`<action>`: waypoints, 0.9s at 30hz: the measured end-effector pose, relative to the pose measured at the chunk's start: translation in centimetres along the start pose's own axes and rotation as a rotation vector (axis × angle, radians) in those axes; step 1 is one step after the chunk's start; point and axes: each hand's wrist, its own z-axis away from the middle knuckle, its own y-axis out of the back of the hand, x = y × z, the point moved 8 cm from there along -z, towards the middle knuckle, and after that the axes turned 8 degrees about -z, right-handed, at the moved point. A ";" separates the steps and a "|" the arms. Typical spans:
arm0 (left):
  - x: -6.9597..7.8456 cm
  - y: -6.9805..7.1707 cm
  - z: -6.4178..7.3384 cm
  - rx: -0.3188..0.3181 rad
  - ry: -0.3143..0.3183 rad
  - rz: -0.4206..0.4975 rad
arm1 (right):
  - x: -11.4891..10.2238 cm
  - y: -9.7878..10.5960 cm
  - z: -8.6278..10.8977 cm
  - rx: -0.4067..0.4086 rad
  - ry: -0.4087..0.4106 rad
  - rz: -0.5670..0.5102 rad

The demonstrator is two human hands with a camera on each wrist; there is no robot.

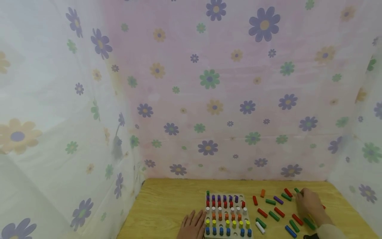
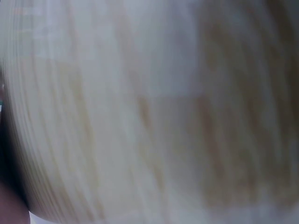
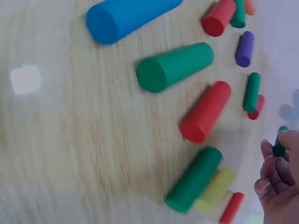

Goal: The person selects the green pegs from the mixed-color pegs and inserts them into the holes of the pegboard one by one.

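Note:
My right hand (image 1: 310, 203) pinches a green peg (image 3: 280, 142) between thumb and fingertips at the right of the table. Loose pegs lie around that hand, among them a dark green peg (image 3: 194, 179) beside a yellow peg (image 3: 215, 190). A pegboard (image 1: 244, 217) stands near the table's middle, with pegs upright in coloured rows: purple, red, white, orange, yellow and blue. One green peg (image 1: 208, 193) stands at its far left corner, and some holes show among the rows. Flat on the table, my left hand (image 1: 192, 226) has its fingers extended by the board's left edge.
Several loose pegs, including a white peg (image 1: 260, 227), a blue peg (image 1: 290, 231) and an orange peg (image 1: 263, 193), are scattered right of the board. Flower-patterned curtains (image 1: 226, 132) enclose the wooden table (image 1: 161, 202) at the back and sides. The left wrist view is blurred.

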 end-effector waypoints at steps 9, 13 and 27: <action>-0.1 -0.3 -0.3 0.010 0.004 -0.058 | -2.4 2.7 2.1 0.166 0.164 -0.029; -0.1 -0.3 -0.4 0.010 0.001 -0.033 | -3.6 3.1 3.1 0.202 0.207 -0.061; 0.1 -0.2 -0.5 0.021 -0.006 -0.053 | -8.1 1.5 4.5 0.176 0.220 -0.142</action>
